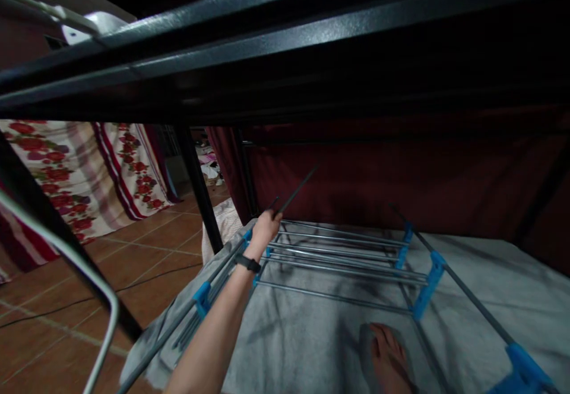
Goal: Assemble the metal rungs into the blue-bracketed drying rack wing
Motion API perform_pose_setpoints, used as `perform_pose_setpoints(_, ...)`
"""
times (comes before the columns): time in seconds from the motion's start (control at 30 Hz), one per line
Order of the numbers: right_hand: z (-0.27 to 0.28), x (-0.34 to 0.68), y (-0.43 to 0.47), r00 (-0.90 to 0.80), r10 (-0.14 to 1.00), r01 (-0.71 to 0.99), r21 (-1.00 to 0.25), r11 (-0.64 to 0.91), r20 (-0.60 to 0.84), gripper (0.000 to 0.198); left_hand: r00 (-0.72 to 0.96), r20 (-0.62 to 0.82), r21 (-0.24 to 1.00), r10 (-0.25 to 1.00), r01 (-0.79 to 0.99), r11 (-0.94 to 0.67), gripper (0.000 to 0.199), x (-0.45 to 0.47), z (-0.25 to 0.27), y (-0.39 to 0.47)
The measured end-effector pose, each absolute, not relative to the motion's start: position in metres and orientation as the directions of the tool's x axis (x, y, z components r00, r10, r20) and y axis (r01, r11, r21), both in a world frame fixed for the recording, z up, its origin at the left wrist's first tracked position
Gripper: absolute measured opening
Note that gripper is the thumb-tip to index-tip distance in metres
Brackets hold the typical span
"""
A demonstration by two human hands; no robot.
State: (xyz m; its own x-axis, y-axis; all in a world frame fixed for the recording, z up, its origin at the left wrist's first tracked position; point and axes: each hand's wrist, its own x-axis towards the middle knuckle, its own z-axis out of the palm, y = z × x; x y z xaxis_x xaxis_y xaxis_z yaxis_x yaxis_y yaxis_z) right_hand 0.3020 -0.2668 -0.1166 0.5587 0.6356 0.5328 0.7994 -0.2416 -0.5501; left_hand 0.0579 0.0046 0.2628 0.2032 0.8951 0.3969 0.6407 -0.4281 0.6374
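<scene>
My left hand (266, 226), with a dark band on its wrist, reaches forward and is closed around a thin grey metal rod (299, 188). The rod slants up and to the right from my fist. A second short dark tip shows beside my fingers; I cannot tell if it is in the hand too. Just under the hand lies a rack of metal rods (329, 263) joined by blue plastic connectors (430, 287), resting on a grey cloth-covered mattress (320, 334). More loose rods (189, 328) lie by the forearm. My right hand is out of view.
A dark metal bunk frame (240, 55) spans overhead, with a black post (198, 186) at the left. A maroon curtain (356, 186) hangs behind. A bare foot (387, 358) rests on the mattress. Beyond are a tiled floor (146, 263), a cable and a flowered cloth (57, 174).
</scene>
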Motion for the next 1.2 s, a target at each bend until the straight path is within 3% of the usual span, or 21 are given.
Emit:
perform_pose_setpoints(0.13,-0.116,0.302,-0.267,0.576,0.627,0.765,-0.616,-0.187,0.524,0.033,0.298,0.434,0.623,0.85,0.582,-0.523,0.025,0.06,0.201,-0.063)
perform_pose_setpoints(0.27,-0.096,0.297,-0.27,0.624,0.634,0.696,-0.693,-0.186,0.456,0.029,0.427,0.38,0.648,0.821,0.51,-0.565,0.035,0.05,0.135,-0.12)
perform_pose_setpoints(0.47,-0.055,0.293,-0.273,0.778,0.59,0.337,-0.936,-0.102,0.216,0.028,0.648,0.403,0.373,0.646,0.528,-0.763,0.038,0.029,0.073,-0.151)
perform_pose_setpoints(0.63,-0.033,0.285,-0.282,0.83,0.555,0.061,-0.998,-0.004,0.048,0.029,0.711,0.382,0.245,0.59,0.538,-0.807,0.037,0.015,0.038,-0.149)
perform_pose_setpoints(0.73,-0.022,0.282,-0.288,0.803,0.588,-0.198,-0.974,0.109,-0.097,0.032,0.739,0.358,0.204,0.571,0.535,-0.82,0.036,0.009,0.024,-0.146)
perform_pose_setpoints(0.87,-0.017,0.29,-0.295,0.751,0.607,-0.473,-0.853,0.22,-0.259,0.041,0.757,0.33,0.171,0.564,0.54,-0.824,0.036,0.004,0.009,-0.138)
perform_pose_setpoints(1.0,-0.026,0.304,-0.3,0.752,0.577,-0.539,-0.801,0.26,-0.319,0.034,0.753,0.3,0.181,0.586,0.558,-0.81,0.039,-0.004,-0.012,-0.124)
perform_pose_setpoints(1.2,-0.044,0.311,-0.307,0.7,0.582,-0.579,-0.806,0.124,-0.413,0.042,0.758,0.349,0.143,0.551,0.538,-0.831,0.043,-0.014,-0.052,-0.105)
